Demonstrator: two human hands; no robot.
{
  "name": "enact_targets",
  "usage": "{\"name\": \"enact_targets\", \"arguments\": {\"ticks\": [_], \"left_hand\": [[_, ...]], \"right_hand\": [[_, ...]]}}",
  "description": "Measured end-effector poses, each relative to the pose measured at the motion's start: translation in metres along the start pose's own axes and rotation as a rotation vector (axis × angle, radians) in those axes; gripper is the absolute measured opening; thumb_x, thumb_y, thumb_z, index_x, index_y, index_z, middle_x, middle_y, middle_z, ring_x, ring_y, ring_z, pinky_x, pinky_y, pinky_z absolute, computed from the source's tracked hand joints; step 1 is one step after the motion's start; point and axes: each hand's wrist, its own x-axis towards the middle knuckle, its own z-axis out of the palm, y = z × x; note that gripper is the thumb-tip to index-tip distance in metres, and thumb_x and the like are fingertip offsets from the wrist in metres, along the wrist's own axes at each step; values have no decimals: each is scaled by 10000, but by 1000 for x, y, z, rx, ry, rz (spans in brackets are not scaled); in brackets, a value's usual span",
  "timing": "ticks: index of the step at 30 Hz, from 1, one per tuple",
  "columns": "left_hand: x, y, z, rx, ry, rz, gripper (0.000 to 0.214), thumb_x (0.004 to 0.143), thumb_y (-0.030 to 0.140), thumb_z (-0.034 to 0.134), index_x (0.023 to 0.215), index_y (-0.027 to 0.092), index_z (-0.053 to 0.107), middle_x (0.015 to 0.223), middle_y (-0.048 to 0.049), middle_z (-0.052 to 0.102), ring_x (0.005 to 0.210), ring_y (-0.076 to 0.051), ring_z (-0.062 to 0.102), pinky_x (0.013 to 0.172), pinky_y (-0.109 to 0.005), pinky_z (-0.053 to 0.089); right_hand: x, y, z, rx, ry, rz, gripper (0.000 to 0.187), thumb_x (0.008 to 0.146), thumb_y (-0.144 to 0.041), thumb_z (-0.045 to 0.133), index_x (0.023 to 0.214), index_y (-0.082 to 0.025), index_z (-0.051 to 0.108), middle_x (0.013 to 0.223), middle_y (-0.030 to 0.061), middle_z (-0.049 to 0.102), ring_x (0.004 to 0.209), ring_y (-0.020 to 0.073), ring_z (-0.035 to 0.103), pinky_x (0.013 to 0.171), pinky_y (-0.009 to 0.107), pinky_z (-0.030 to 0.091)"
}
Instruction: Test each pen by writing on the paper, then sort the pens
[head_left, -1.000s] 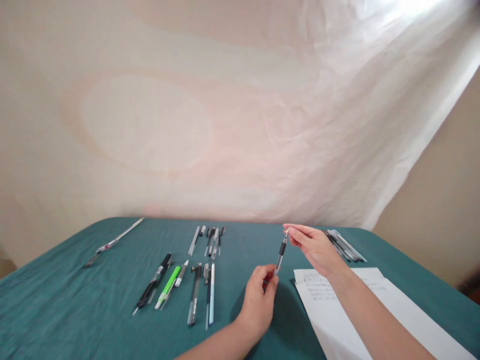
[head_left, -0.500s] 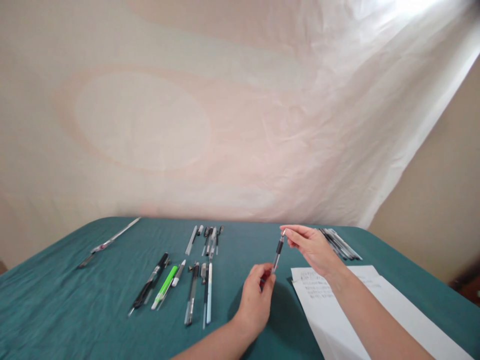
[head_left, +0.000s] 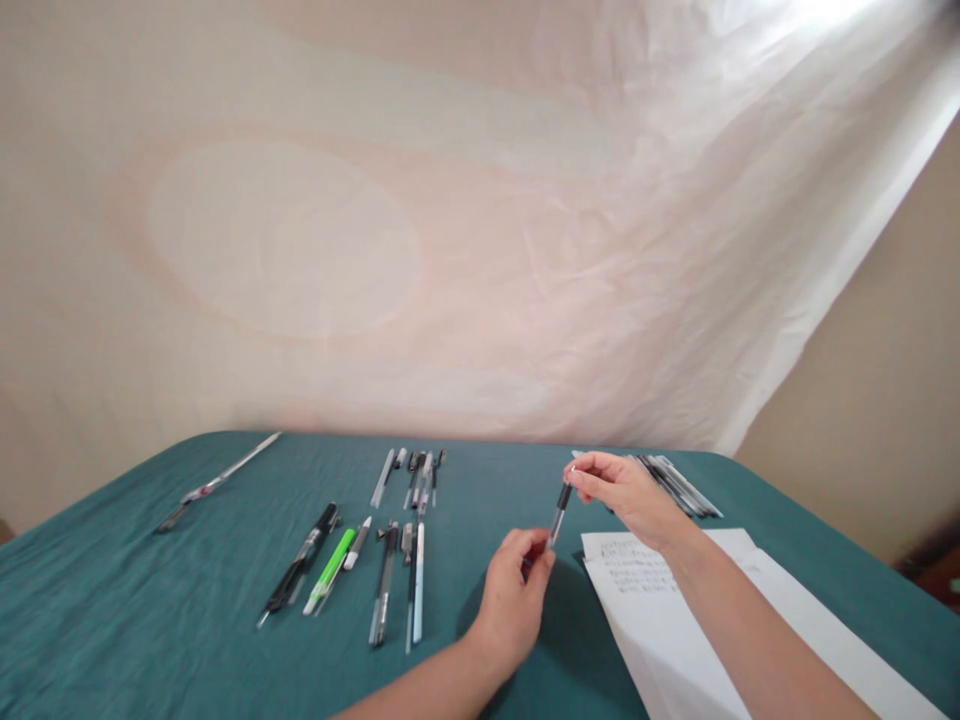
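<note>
A pen (head_left: 559,515) with a clear barrel and a black grip is held at a slant above the table, tip end up. My left hand (head_left: 517,585) is closed around its lower end, which the fingers partly hide. At the upper end, thumb and fingers of my right hand (head_left: 611,490) pinch the silvery tip. Whether they hold some small part there is too fine to make out. Below my right forearm lies a stack of white paper (head_left: 675,640) with lines of handwriting.
On the green tablecloth (head_left: 202,620) several pens lie to the left, among them a black pen (head_left: 300,565) and a green pen (head_left: 330,572). More dark pens (head_left: 679,485) lie behind my right hand. A long thin clear item (head_left: 232,468) is at the far left.
My right hand has shifted slightly to the right, and the pen's upper end leans a little further that way. My left hand has stayed nearly in place.
</note>
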Motion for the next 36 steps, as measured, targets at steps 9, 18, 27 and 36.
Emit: {"name": "enact_targets", "arguments": {"ticks": [9, 18, 27, 36], "left_hand": [[0, -2, 3, -98, -48, -18, 215, 794, 266, 487, 930, 164, 618, 795, -43, 564, 734, -148, 514, 679, -250, 410], [-1, -1, 3, -128, -73, -41, 236, 778, 294, 516, 937, 160, 628, 783, -41, 576, 709, -145, 518, 650, -240, 415], [0, -2, 4, -159, -90, -61, 257, 782, 301, 507, 955, 146, 618, 794, -53, 599, 717, -152, 523, 670, -256, 421], [1, -5, 5, -175, -85, -70, 268, 770, 316, 522, 961, 157, 623, 790, -46, 607, 720, -153, 531, 677, -257, 425]], "right_hand": [[-2, 0, 2, 223, -113, 97, 339, 729, -436, 590, 928, -163, 619, 924, 75, 626, 620, 101, 508, 604, 258, 406], [0, 4, 4, 188, -60, 84, 274, 691, -401, 642, 796, -148, 646, 788, 45, 639, 573, 84, 485, 569, 232, 398], [0, 9, 6, 326, -121, 144, 336, 725, -425, 602, 939, -168, 642, 971, 82, 626, 602, 85, 507, 581, 238, 405], [2, 12, 8, 341, -63, 147, 346, 703, -456, 609, 885, -166, 659, 937, 79, 634, 570, 83, 488, 543, 240, 400]]}}
